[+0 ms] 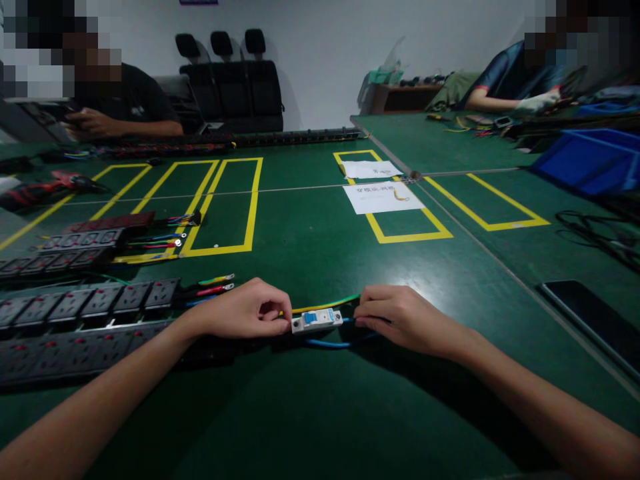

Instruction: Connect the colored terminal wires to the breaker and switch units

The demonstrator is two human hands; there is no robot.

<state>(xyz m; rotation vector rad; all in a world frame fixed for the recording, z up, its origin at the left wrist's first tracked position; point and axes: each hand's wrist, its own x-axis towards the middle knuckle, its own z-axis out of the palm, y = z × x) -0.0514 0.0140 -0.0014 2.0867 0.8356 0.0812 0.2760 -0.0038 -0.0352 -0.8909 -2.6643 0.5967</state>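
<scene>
Tabletop (310, 420) is flat green and offers nothing to brace against, so in my judgement a lost pinch could let the work twist or drop. Socket strips (103, 305) crowd my left side; a sweep of that arm could catch them or drag their loose cable ends (214, 291). Pose: left forearm (125, 373) and right forearm (535, 393) angle inward from the lower corners, wrists low, hands facing one another. Left hand (245, 310) is narrow, fingers curled, thumb and forefinger holding the left end of the circuit breaker (316, 321). Right hand (400, 317) is also narrow, fingertips pinching the short blue lead (348, 321) at the breaker's right end. Breaker sits between my hands, long side across my view, blue switch up. Yellow-green wire (330, 305) runs just behind it, a blue loop (335, 345) in front; either could foul my fingers. Pulling crookedly on the lead could loosen it; whether its terminal is tight, I cannot tell.
</scene>
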